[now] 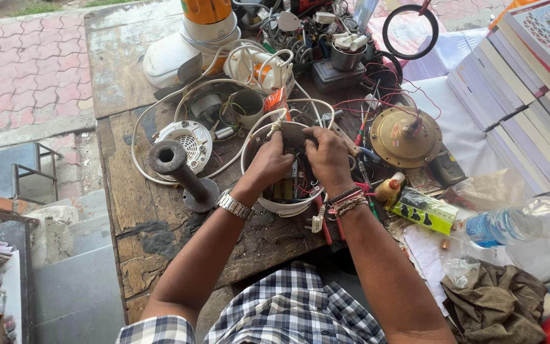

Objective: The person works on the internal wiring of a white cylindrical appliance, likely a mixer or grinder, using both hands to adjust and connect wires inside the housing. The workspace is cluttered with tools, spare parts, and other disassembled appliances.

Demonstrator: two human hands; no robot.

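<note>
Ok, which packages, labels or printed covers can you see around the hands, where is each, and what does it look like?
Green box: flat carton right of the right hand, yellow-green with dark figures.
Water bottle: lying at the right edge, clear with a blue label.
Books: stacked at upper right, white page edges, colourful top cover.
No screens.

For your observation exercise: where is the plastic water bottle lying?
In the head view the water bottle lies on its side at the table's right edge, beside the green box.

Wearing a short-sleeved shirt (291, 312) checked in dark blue and white, filling the lower middle of the frame. Carrying a silver metal-link wristwatch (234, 205) on the left wrist, and showing beaded and braided bracelets (346, 201) circling the right wrist near centre.
</note>
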